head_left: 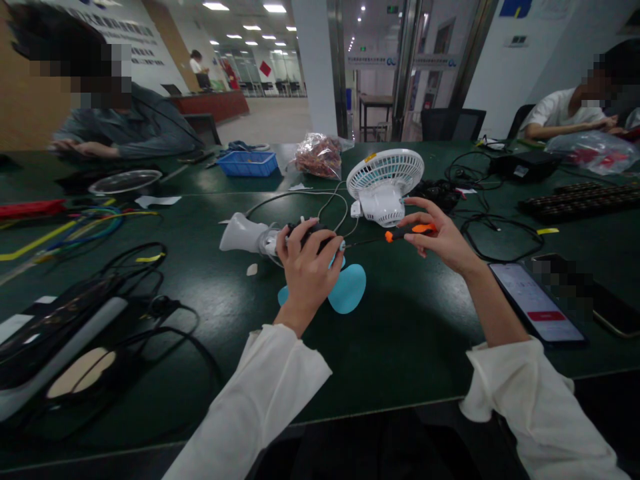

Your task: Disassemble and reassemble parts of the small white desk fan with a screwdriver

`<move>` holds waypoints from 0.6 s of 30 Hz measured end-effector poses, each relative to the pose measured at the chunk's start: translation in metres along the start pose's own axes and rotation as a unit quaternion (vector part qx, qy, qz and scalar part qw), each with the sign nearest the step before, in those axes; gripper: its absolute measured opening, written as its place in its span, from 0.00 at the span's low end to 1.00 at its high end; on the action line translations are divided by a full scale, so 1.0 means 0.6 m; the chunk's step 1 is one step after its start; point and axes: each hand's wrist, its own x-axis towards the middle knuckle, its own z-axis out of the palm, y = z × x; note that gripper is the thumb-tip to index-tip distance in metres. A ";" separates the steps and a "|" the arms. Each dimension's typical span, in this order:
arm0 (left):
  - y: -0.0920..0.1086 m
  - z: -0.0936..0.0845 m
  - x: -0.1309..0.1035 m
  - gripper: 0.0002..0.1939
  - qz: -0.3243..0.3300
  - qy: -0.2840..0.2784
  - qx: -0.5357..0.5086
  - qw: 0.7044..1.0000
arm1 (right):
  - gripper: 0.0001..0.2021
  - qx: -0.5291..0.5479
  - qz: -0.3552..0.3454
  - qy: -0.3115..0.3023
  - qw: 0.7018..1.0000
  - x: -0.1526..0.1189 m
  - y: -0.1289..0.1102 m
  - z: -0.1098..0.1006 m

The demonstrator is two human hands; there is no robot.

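Observation:
My left hand (310, 263) is closed over the dark motor part of a small fan, its fingers hiding most of it. The white fan neck (243, 235) sticks out to the left of that hand. Light blue fan blades (349, 289) show beneath the fingers. My right hand (440, 233) grips a screwdriver (400, 234) with an orange and black handle. Its thin shaft points left to the blade hub by my left fingertips; whether the tip touches a screw is too small to tell. Behind the screwdriver lies the white fan housing with its round grille (385, 175).
A blue basket (247, 164) and a bag of reddish-brown parts (323, 157) stand farther back. Black cables and a power strip (65, 333) lie left. At right are a phone (537, 303), a second dark phone and cables. Two people sit across the table.

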 end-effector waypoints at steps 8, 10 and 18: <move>0.001 0.001 0.000 0.06 -0.005 0.000 -0.012 1.000 | 0.30 -0.014 0.009 0.011 1.000 -0.001 0.000 0.002; 0.001 0.001 0.000 0.07 -0.006 0.002 -0.017 1.000 | 0.30 -0.013 0.006 0.010 1.000 0.000 0.000 0.002; -0.001 0.001 0.000 0.06 -0.004 0.000 -0.009 1.000 | 0.35 -0.020 0.005 -0.010 1.000 -0.004 -0.006 -0.002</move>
